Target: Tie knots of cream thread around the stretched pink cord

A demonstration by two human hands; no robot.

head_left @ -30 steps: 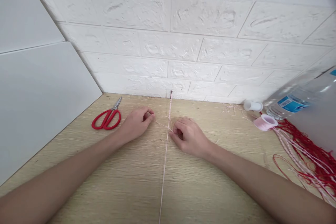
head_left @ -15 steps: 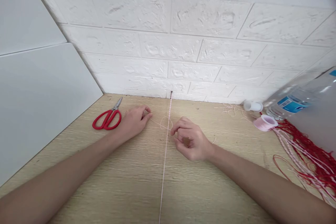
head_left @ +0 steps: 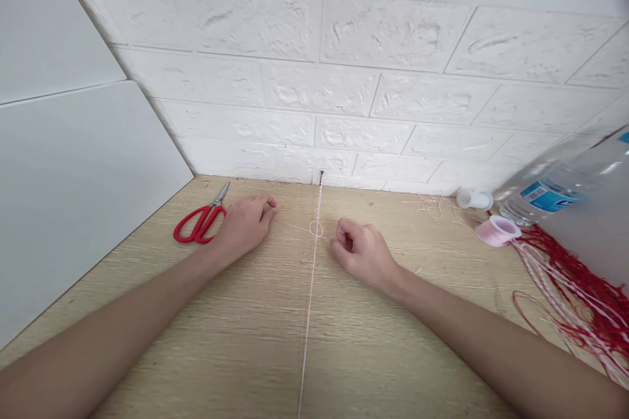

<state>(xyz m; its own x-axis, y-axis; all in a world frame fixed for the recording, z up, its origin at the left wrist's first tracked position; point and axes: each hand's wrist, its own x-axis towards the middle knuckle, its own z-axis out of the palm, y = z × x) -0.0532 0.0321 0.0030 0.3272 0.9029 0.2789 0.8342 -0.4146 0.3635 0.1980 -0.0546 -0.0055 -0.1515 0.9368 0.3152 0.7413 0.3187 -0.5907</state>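
Observation:
A pink cord (head_left: 308, 314) runs taut from a small dark fixing at the foot of the wall toward me, its far stretch looking knotted or braided. Around it lies a small loop of thin pale thread (head_left: 316, 229), whose ends lead out to both sides. My left hand (head_left: 248, 219) is left of the cord, thumb and forefinger pinched on one thread end. On the right, my right hand (head_left: 363, 250) pinches the other end, fingers curled in. Beside my left wrist lie red-handled scissors (head_left: 202, 222), partly covered by the hand.
At the right stand a pink thread spool (head_left: 497, 231), a white spool (head_left: 474, 200) and a clear plastic bottle (head_left: 550, 195). A heap of red and pink cords (head_left: 584, 288) spreads below them. Loose thread scraps (head_left: 435, 206) lie near the white brick-patterned wall (head_left: 344, 91).
Both hands have moved apart, the left one leftward over the scissors' edge and the right one slightly rightward. The thread loop around the cord has become smaller, and my right fingers have closed more.

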